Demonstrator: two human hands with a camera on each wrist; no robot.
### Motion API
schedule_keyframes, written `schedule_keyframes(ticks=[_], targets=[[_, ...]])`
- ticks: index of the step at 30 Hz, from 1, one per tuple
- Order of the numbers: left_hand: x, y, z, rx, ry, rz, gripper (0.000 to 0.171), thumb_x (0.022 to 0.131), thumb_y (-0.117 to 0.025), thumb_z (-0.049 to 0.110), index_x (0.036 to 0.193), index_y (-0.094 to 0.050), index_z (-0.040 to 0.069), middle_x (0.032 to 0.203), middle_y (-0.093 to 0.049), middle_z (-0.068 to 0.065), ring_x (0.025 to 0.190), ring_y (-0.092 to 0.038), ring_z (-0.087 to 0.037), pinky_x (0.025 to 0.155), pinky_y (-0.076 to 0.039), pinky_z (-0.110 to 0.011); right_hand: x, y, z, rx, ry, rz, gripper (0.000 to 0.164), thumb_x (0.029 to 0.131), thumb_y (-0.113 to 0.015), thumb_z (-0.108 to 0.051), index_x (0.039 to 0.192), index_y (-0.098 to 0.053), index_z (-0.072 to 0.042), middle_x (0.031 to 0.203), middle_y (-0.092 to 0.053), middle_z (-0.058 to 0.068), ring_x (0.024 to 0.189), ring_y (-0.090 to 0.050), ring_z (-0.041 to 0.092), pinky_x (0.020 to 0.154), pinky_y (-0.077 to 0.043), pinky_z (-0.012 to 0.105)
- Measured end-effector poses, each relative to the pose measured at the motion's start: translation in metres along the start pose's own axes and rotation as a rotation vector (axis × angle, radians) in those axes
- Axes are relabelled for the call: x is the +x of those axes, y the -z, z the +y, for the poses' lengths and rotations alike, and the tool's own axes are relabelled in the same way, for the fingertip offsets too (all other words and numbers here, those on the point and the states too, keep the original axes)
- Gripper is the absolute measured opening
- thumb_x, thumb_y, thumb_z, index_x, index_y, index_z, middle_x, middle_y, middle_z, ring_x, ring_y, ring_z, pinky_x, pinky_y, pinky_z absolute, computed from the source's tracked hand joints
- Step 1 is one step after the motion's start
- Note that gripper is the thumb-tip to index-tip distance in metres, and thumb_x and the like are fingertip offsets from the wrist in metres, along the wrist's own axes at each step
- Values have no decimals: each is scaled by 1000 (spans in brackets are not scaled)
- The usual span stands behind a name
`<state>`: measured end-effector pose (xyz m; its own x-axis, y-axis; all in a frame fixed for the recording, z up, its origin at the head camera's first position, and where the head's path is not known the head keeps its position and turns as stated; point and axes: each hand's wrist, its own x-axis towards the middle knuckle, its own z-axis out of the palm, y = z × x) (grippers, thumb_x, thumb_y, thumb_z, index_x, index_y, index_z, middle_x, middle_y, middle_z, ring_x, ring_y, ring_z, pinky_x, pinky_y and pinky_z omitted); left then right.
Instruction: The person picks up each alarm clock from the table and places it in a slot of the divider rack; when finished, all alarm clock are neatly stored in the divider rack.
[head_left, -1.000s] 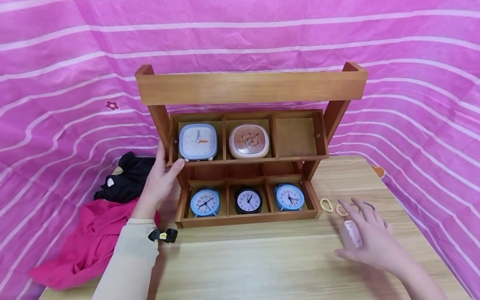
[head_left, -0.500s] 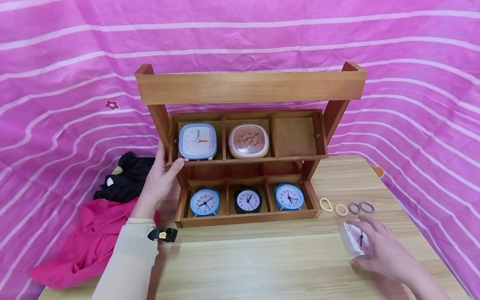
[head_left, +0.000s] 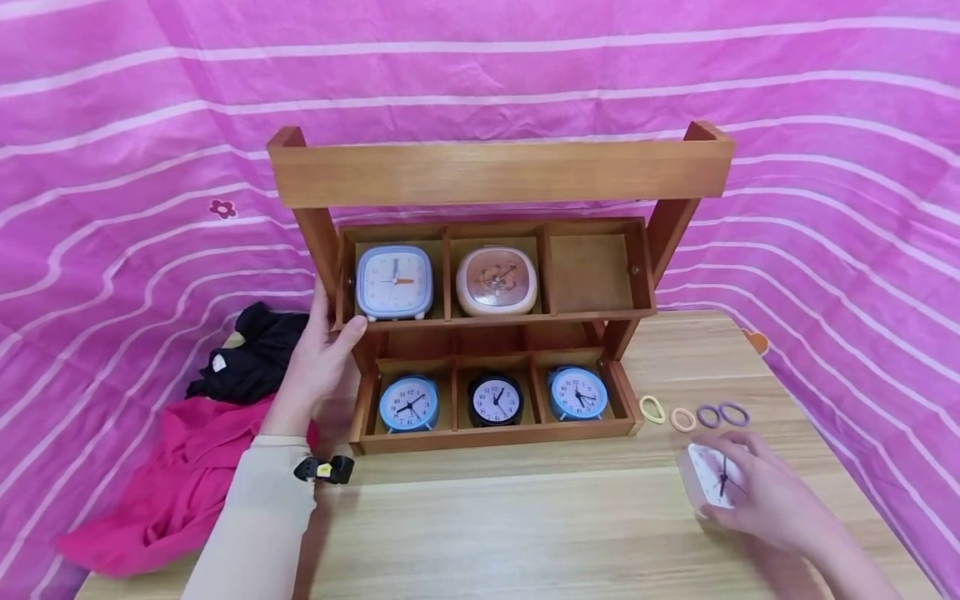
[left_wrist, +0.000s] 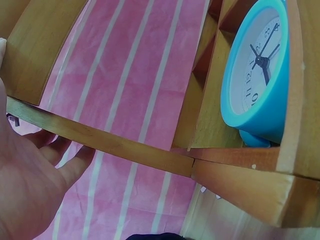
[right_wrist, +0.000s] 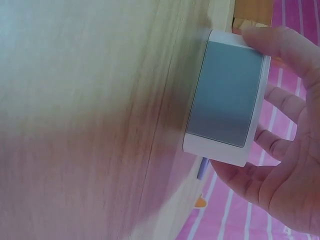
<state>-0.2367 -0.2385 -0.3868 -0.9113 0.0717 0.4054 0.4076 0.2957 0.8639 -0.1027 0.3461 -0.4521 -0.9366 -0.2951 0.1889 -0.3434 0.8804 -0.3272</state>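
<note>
A two-tier wooden rack (head_left: 498, 177) stands on the table. My left hand (head_left: 318, 367) grips its left side, thumb at the front of the upper tray and fingers behind the post (left_wrist: 100, 135). To the right of the rack, my right hand (head_left: 765, 496) pinches a white square alarm clock (head_left: 701, 483) between thumb and fingers; in the right wrist view the clock (right_wrist: 227, 92) is close to the tabletop. The upper tray bears a blue-rimmed clock (head_left: 395, 282) and a pinkish oval clock (head_left: 497, 282); its right compartment is bare. Below sit a blue clock (head_left: 408, 404), a black clock (head_left: 496, 402) and another blue clock (head_left: 578, 394).
Several hair ties lie right of the rack, among them a yellow one (head_left: 652, 409) and a peach one (head_left: 682, 419). Pink cloth (head_left: 172, 483) and black cloth (head_left: 251, 354) are heaped at left. A striped pink curtain (head_left: 480, 67) surrounds the wooden table (head_left: 510, 533).
My right hand, blurred over the white clock a second ago, has shifted slightly right and closed on it, and the clock's face has turned more into view. The left hand stays on the rack.
</note>
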Motion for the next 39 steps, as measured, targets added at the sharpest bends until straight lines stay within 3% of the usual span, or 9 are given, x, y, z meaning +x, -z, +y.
schedule_keyframes(ticks=[4,6,11,15,17,22,29,34,39], targets=[[-1,3,1,8,-1,1,87,106,-61,17,167,-5,44,173,-19,3,155,-25,-31,119,-27,-67,5,3,-4,-13,19,11,94,56,-102,-31,140,-62,-12,130,-55,20,78,-57,10,71,-59,50],[-1,4,0,10,-6,3,87,106,-62,18,167,-5,44,173,-18,3,155,-25,-32,119,-27,-68,9,8,-7,-4,24,16,95,56,-103,-31,140,-62,-12,131,-54,21,79,-59,11,68,-59,47],[-2,5,-2,14,-16,4,88,106,-62,17,167,-4,44,173,-19,3,155,-26,-31,119,-27,-67,27,24,-16,36,98,89,95,52,-104,-26,137,-64,-9,127,-55,27,93,-64,34,65,-60,46],[-2,5,-4,13,-18,6,88,106,-62,17,167,-4,44,173,-19,3,155,-26,-32,118,-28,-68,48,46,-27,6,195,145,94,50,-105,-24,134,-67,-11,119,-58,15,91,-60,26,65,-54,31],[-2,4,-4,7,-20,5,88,106,-61,16,167,-5,44,173,-19,3,155,-26,-31,119,-27,-67,58,60,-34,-11,236,161,93,49,-105,-23,133,-68,-11,118,-57,11,92,-58,22,66,-54,30],[-2,3,-4,-2,-18,8,88,106,-61,14,167,-6,44,173,-19,4,155,-26,-29,121,-26,-64,88,91,-53,-25,295,187,95,49,-106,-24,135,-68,-11,121,-57,14,99,-56,23,72,-54,40],[-5,4,-3,4,-12,12,88,105,-61,14,167,-5,44,173,-17,7,155,-24,-27,120,-27,-64,124,122,-83,-2,332,202,96,54,-106,-23,140,-65,-12,126,-55,16,108,-52,24,81,-46,42],[-5,3,-2,-9,-4,4,88,106,-61,14,166,-4,45,173,-15,8,156,-23,-27,119,-28,-65,146,131,-106,39,321,235,94,56,-105,-23,140,-65,-13,125,-55,19,105,-53,30,78,-46,47],[-4,0,-1,-22,7,-3,89,106,-61,16,166,-4,46,173,-16,8,156,-23,-28,119,-28,-65,166,124,-126,88,258,270,89,59,-104,-25,140,-66,-16,129,-51,22,111,-50,36,82,-45,51]])
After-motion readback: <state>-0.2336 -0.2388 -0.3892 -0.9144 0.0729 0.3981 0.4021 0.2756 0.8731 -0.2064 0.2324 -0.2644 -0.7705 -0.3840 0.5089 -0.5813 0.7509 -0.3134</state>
